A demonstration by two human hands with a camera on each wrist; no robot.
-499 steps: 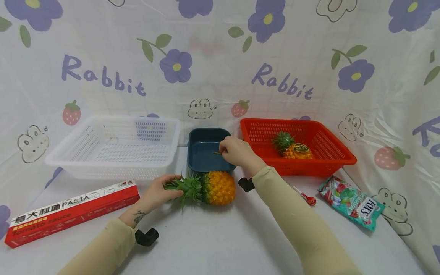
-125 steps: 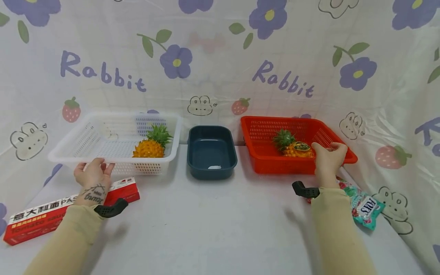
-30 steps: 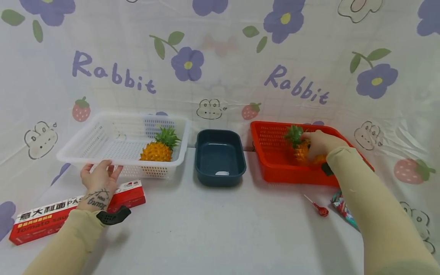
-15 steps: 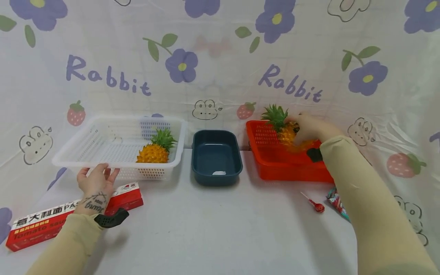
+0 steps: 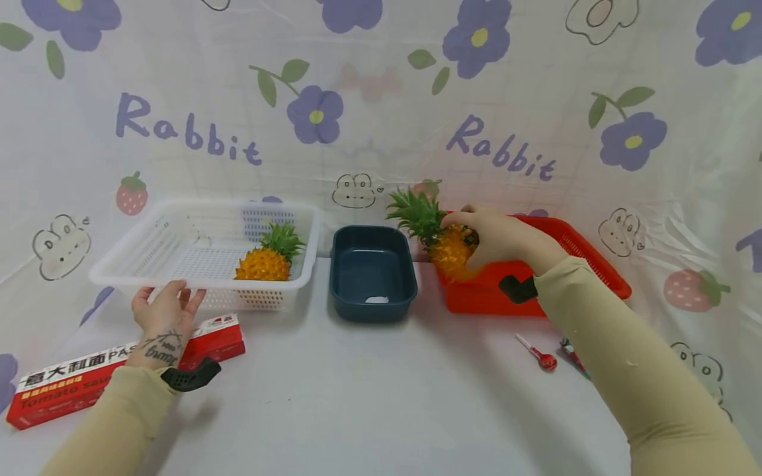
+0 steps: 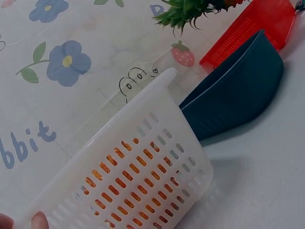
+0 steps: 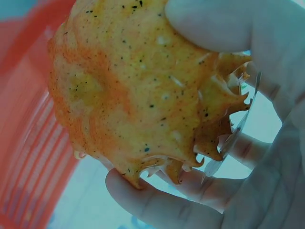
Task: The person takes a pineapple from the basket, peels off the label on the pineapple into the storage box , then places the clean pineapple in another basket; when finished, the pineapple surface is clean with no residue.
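My right hand grips a small spiky orange pineapple, its green crown pointing left, in the air over the left edge of the red basket. Up close in the right wrist view, thumb and fingers wrap the fruit's sides. My left hand touches the front rim of the white basket, fingers spread against it; only fingertips show in the left wrist view. Inside that basket's right end lies another pineapple. Between the baskets stands a dark blue basin with a white patch on its floor.
A red pasta box lies at the left, partly behind the left wrist. To the right are a red lollipop and a candy bag, mostly hidden by the right arm. A printed curtain hangs behind.
The right hand has lifted the pineapple from inside the red basket and carried it left toward the blue basin. The left hand stays at the white basket's rim.
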